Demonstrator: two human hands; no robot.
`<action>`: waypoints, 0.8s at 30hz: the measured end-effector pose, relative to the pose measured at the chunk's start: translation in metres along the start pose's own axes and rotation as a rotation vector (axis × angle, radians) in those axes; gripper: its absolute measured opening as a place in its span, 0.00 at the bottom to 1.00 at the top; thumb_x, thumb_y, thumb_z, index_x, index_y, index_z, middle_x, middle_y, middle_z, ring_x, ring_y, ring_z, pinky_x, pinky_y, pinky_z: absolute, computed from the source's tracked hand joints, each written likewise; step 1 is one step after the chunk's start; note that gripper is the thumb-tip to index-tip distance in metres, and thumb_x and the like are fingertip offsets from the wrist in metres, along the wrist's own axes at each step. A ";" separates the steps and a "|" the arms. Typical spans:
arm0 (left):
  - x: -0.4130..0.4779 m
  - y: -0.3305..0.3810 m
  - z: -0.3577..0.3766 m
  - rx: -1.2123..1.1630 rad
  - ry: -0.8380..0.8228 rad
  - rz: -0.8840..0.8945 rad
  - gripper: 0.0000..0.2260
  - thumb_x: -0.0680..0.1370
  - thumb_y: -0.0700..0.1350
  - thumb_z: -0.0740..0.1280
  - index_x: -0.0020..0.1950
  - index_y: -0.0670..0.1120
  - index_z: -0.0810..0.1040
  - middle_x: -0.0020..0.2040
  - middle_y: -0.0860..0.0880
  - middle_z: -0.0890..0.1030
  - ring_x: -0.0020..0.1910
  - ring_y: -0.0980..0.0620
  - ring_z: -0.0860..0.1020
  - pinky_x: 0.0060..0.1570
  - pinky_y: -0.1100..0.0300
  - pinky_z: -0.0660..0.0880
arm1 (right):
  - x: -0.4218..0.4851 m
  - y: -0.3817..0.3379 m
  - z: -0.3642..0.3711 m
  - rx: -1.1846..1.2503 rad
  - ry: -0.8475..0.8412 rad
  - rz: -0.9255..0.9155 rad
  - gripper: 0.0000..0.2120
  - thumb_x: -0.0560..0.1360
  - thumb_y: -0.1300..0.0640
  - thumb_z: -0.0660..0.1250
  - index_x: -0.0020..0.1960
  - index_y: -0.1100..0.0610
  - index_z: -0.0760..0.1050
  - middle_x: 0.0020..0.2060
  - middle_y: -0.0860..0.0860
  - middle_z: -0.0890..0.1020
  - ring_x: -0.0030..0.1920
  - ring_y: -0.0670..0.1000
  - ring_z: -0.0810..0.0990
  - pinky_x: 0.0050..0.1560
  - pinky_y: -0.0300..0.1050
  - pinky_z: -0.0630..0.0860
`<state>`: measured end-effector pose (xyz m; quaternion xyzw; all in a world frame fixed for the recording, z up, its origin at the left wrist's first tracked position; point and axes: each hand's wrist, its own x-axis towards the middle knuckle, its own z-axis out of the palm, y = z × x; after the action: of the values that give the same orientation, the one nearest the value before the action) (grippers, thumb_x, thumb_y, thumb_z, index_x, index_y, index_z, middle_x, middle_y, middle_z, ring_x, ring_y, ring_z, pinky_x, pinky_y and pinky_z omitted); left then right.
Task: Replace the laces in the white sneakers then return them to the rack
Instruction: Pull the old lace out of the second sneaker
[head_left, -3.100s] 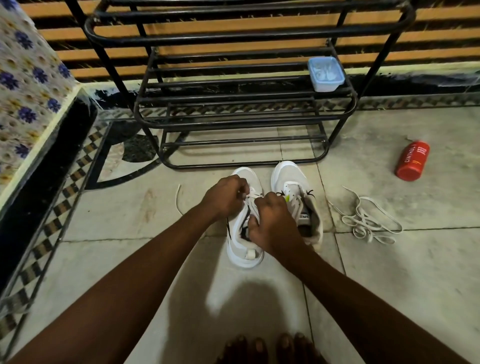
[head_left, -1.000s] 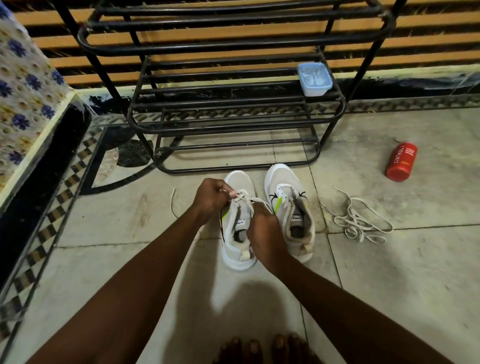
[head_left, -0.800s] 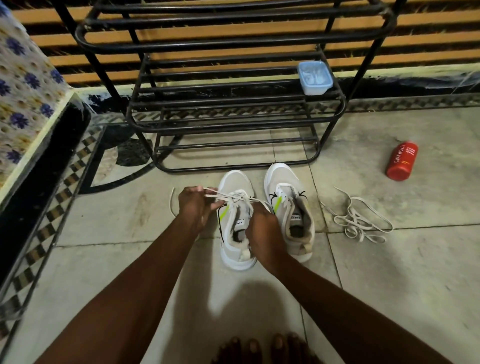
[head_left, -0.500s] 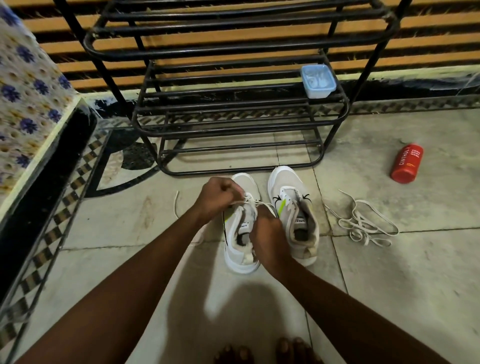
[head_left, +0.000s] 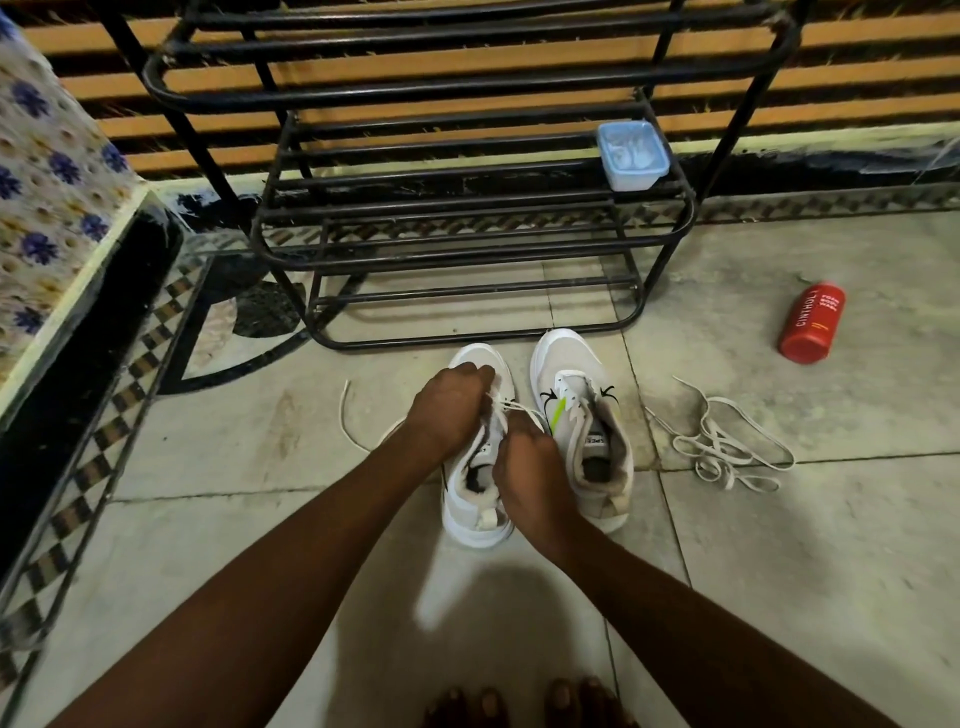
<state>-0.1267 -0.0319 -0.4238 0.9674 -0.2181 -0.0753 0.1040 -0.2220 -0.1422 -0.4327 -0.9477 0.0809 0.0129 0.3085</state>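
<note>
On the tiled floor (head_left: 234, 441), just in front of the black shoe rack (head_left: 467, 255), two white sneakers stand side by side. Over the left sneaker (head_left: 475, 519), the left hand (head_left: 449, 410) pinches the white lace (head_left: 522, 410). The right hand (head_left: 527, 467), fingers curled and tips hidden, seems to grip it too.

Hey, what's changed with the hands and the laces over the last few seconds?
The left hand, which had pulled the lace out to the left, has come back over the front of the sneaker it is lacing, still gripping the lace. The right hand stayed gripping that sneaker by its opening. The other sneaker, loose laces, red bottle and rack have not moved.
</note>
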 end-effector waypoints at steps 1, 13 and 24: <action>-0.001 -0.001 0.001 -0.001 0.011 0.008 0.12 0.79 0.40 0.64 0.63 0.45 0.74 0.55 0.41 0.79 0.53 0.38 0.79 0.47 0.51 0.73 | 0.000 0.000 0.001 -0.009 -0.007 0.001 0.18 0.75 0.67 0.60 0.65 0.63 0.71 0.57 0.60 0.81 0.61 0.60 0.78 0.62 0.48 0.72; 0.023 -0.041 -0.044 -0.945 0.537 -0.625 0.05 0.81 0.33 0.59 0.48 0.42 0.69 0.44 0.36 0.81 0.40 0.40 0.82 0.41 0.47 0.81 | 0.001 -0.002 0.005 -0.128 -0.025 -0.034 0.21 0.74 0.64 0.62 0.67 0.61 0.67 0.61 0.58 0.76 0.61 0.57 0.77 0.63 0.46 0.72; 0.002 -0.034 -0.038 -0.676 0.090 0.082 0.06 0.77 0.36 0.72 0.51 0.44 0.79 0.41 0.47 0.80 0.39 0.54 0.78 0.41 0.62 0.73 | -0.004 0.000 0.006 0.027 -0.013 0.020 0.13 0.76 0.67 0.57 0.60 0.64 0.69 0.53 0.59 0.75 0.56 0.62 0.77 0.53 0.42 0.71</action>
<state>-0.1039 0.0036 -0.3955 0.8710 -0.2145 -0.0962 0.4313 -0.2256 -0.1379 -0.4370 -0.9424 0.0886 0.0208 0.3217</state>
